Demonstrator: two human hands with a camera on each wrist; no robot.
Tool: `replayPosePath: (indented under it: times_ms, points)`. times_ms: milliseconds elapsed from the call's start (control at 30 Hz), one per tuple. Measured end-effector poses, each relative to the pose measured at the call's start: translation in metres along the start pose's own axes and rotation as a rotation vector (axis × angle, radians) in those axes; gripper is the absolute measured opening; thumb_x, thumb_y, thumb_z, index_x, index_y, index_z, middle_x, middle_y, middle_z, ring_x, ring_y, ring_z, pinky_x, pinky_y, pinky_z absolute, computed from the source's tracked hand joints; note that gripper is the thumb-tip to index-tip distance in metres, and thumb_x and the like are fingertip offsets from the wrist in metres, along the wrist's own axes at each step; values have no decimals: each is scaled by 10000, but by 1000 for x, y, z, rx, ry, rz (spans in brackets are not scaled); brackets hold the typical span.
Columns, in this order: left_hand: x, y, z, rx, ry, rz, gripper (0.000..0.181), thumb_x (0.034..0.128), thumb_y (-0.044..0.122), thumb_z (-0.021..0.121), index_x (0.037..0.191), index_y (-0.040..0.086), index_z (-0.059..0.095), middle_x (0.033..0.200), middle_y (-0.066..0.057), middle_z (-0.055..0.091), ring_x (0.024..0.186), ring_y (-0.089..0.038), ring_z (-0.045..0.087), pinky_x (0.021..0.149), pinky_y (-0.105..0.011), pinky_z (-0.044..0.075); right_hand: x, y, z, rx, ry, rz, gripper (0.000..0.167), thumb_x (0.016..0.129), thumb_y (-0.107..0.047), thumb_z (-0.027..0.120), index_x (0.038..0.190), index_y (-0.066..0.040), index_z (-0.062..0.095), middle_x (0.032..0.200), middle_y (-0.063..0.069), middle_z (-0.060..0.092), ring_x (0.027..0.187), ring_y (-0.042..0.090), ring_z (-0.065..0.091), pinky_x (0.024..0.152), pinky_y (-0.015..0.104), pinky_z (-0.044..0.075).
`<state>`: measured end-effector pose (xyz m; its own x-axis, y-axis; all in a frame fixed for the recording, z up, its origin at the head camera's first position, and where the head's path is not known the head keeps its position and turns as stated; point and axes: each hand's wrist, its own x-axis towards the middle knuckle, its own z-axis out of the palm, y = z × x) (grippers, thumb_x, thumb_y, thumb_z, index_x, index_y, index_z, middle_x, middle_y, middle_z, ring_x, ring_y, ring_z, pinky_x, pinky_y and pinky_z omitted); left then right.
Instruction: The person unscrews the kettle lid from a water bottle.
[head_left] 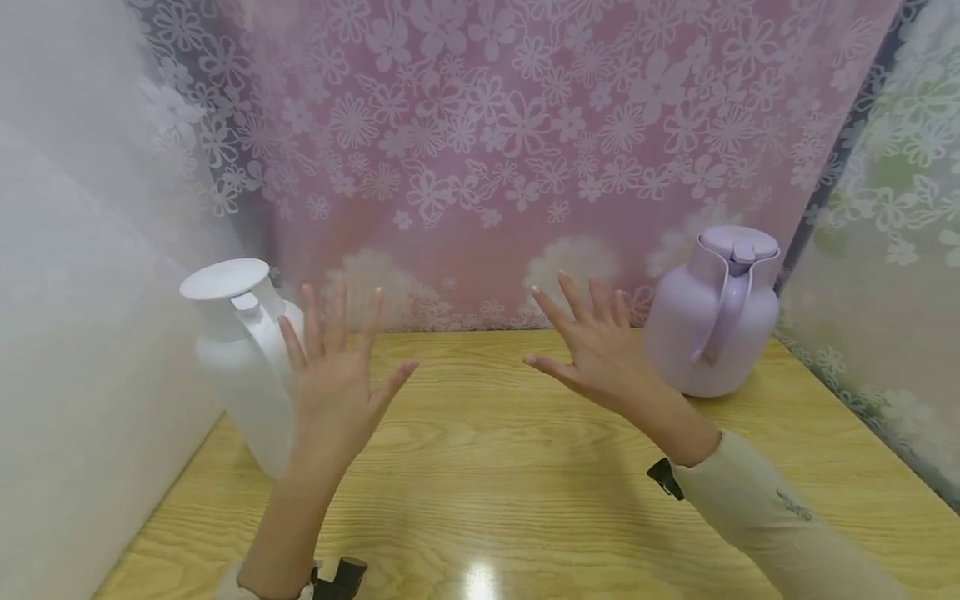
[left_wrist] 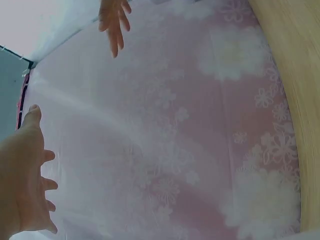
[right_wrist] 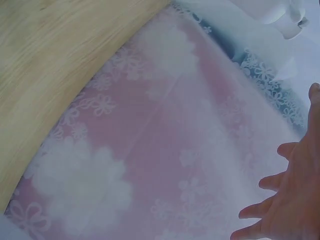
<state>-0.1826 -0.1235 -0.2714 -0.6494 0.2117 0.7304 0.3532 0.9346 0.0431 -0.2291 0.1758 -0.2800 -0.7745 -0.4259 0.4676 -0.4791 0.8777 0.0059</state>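
Head view, hands: the left hand [head_left: 330, 400] and the right hand [head_left: 611, 362] are raised above the wooden table [head_left: 480, 475], fingers spread and straight, neither gripping anything.
Head view, white jug: the white jug [head_left: 240, 371] stands on the left, partly hidden behind the left hand; whether they touch cannot be told. A careless outward swing of that hand could clip the jug's handle and tip it.
Head view, lilac jug: the lilac jug [head_left: 671, 329] stands on the right, near the right hand and the patterned sheet [head_left: 487, 150]. A knock from that hand or forearm could shove it towards the sheet.
Left wrist view: the left hand's fingers reach out unbent; the right hand appears beyond, also holding nothing. Neither jug is recognisable here, so this angle would give little warning of a bump.
Right wrist view: the right hand's fingers are extended; part of a white object, probably the white jug, shows in the top corner.
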Motion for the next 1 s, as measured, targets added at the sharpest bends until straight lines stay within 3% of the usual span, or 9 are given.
replayPosePath:
  times_ms: [100,200,300,433,567,700,833,1000]
  points:
    - [-9,-15,-8,0,78,-39,801,864,704,121,1483,197,156,1522,-88,-44,1348,-352,-91,1018,-562,-78,8,-10,-1,24,-4,-14,794,863,-655,390,1487,-246,118,1525,69,-38,1334,374,-101,999,606,-59]
    - [-19,-32,-12,-43,201,-83,786,884,679,187,1474,159,197,1516,-119,44,1350,-372,-21,1020,-569,-53,15,-19,1,50,-14,-23,797,864,-666,364,1488,-260,80,1522,39,-81,1334,361,-115,1001,605,-51]
    - [-26,-50,-11,-107,336,-148,776,893,653,271,1450,114,265,1500,-138,131,1352,-364,25,1032,-549,-37,22,-27,6,93,-13,-32,792,862,-675,348,1486,-285,56,1516,7,-115,1336,351,-113,1007,597,-46]
    - [-39,-76,-2,-179,461,-227,766,889,624,363,1408,61,342,1476,-156,212,1357,-322,76,1054,-505,5,32,-41,18,166,10,-61,791,856,-680,353,1482,-307,46,1514,-23,-122,1344,336,-86,1017,587,-23]
    - [-52,-100,10,-206,499,-249,783,879,609,410,1385,14,355,1463,-170,240,1351,-316,119,1065,-474,42,41,-56,34,247,17,-108,805,846,-697,335,1478,-315,14,1516,-33,-114,1351,312,-78,1026,581,10]
    - [-65,-119,21,-242,479,-249,804,861,605,449,1393,14,337,1464,-185,226,1341,-338,142,1058,-494,89,50,-68,53,358,23,-142,822,828,-725,296,1474,-319,-10,1517,-54,-99,1362,251,-49,1034,570,61]
    - [-74,-130,30,-292,441,-271,815,842,597,487,1402,28,323,1465,-214,192,1328,-373,154,1027,-560,139,60,-82,72,481,46,-178,833,827,-707,344,1478,-306,15,1519,-68,-59,1368,191,4,1022,573,147]
    - [-79,-136,41,-330,442,-291,801,834,549,533,1404,30,318,1474,-191,183,1322,-374,174,1013,-577,166,69,-106,94,588,32,-198,822,852,-592,491,1476,-320,30,1521,-60,-26,1362,240,107,980,557,272]
